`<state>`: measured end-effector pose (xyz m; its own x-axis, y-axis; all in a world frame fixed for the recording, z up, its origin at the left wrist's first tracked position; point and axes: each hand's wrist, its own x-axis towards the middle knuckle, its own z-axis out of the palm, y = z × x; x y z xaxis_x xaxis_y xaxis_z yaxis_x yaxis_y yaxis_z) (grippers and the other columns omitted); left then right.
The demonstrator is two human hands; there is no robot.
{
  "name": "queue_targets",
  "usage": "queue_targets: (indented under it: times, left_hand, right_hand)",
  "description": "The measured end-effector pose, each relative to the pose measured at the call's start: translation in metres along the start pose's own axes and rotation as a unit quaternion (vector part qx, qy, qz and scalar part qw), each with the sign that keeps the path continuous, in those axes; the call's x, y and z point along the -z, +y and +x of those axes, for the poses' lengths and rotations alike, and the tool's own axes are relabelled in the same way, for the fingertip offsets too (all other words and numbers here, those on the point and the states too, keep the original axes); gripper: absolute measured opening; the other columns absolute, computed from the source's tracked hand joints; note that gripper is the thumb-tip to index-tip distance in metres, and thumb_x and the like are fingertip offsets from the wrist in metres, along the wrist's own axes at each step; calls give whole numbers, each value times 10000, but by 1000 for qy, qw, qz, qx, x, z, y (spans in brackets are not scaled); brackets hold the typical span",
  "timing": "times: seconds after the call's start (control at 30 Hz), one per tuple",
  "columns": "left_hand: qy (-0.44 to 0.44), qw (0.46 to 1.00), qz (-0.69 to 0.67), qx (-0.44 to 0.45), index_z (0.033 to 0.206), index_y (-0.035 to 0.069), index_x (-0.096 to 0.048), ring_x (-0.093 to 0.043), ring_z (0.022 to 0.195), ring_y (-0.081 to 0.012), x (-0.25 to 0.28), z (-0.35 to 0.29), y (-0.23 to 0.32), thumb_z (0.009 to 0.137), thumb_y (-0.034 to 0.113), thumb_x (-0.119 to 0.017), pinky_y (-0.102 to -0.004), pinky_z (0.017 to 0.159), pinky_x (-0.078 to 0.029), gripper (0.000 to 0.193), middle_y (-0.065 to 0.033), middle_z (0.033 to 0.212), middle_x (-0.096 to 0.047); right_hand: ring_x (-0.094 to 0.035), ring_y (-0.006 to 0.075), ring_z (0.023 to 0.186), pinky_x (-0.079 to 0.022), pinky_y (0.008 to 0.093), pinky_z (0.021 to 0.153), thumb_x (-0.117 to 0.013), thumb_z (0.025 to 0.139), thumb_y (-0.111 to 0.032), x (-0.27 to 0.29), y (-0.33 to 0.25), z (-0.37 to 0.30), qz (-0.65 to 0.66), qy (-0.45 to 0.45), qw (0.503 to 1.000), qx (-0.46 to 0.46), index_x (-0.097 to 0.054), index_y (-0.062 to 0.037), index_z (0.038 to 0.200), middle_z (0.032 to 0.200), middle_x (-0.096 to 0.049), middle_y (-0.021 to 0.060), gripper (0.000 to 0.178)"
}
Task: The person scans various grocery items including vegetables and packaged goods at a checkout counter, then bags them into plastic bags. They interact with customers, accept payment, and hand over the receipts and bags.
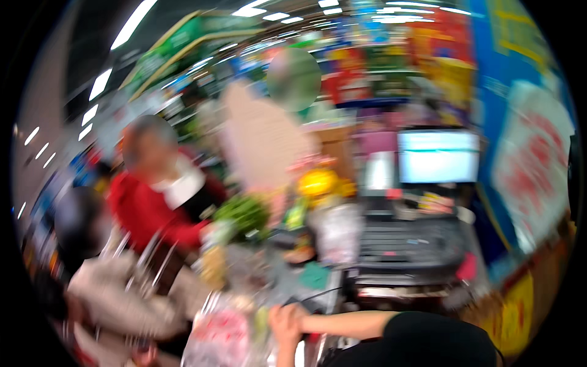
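Observation:
At the lower middle, my right hand (298, 313) reaches in from the right, its black sleeve higher up the arm. It meets my left hand (284, 330), which comes up from the lower edge. The two overlap, and motion blur smears their fingers, so I cannot make out anything held. Just left of them lies a clear plastic bag (217, 339) with pink-red contents. A pale green item (262, 325) sits between that bag and my left hand. Above my hands, a dark cable runs across the grey counter (278, 278).
Leafy greens (243, 215), bagged goods and a teal piece (314, 276) occupy the counter. A black keyboard (411, 249) and lit screen (438, 156) stand right. Across the counter, a person in red (143, 199) reaches toward the greens; another person (85, 226) is further left.

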<state>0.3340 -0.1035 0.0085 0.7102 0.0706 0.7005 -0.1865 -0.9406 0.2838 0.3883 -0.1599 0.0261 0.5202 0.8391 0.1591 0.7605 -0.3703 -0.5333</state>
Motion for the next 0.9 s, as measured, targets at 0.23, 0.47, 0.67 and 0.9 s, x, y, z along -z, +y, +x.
queue_targets:
  times: [0.23, 0.47, 0.67, 0.9]
  left_hand:
    - [-23, 987, -53, 151, 1131, 158, -596, -425, 1181, -354, 11, 9, 22, 741, 228, -609, -467, 986, -332, 396, -165, 1233, -481]
    - [-4, 985, -28, 171, 1140, 129, -571, -471, 1109, -334, 17, 15, 31, 754, 228, -587, -433, 910, -383, 399, -152, 1168, -500]
    - [12, 981, 16, 195, 1133, 120, -575, -502, 1062, -316, 14, 15, 31, 740, 279, -583, -417, 871, -394, 424, -138, 1130, -531]
    - [18, 977, 78, 199, 1067, 117, -604, -520, 1038, -283, 10, 29, 43, 705, 236, -609, -432, 877, -374, 381, -120, 1081, -552]
  right_hand:
    - [-606, 274, 649, -448, 396, 540, -588, 814, -217, 20, -1, 9, -73, -9, 997, 7, -571, -56, 906, 730, -615, 134, 186]
    - [-605, 276, 642, -445, 395, 534, -587, 815, -225, 25, 5, 15, -68, -35, 997, 31, -563, -57, 896, 722, -612, 131, 188]
    - [-603, 278, 636, -443, 395, 530, -587, 816, -231, 22, 6, 16, -56, -51, 996, 54, -557, -58, 887, 715, -610, 128, 190]
    - [-601, 280, 629, -441, 394, 524, -586, 817, -238, 23, 13, 13, -44, -63, 995, 70, -549, -59, 877, 706, -607, 125, 193]
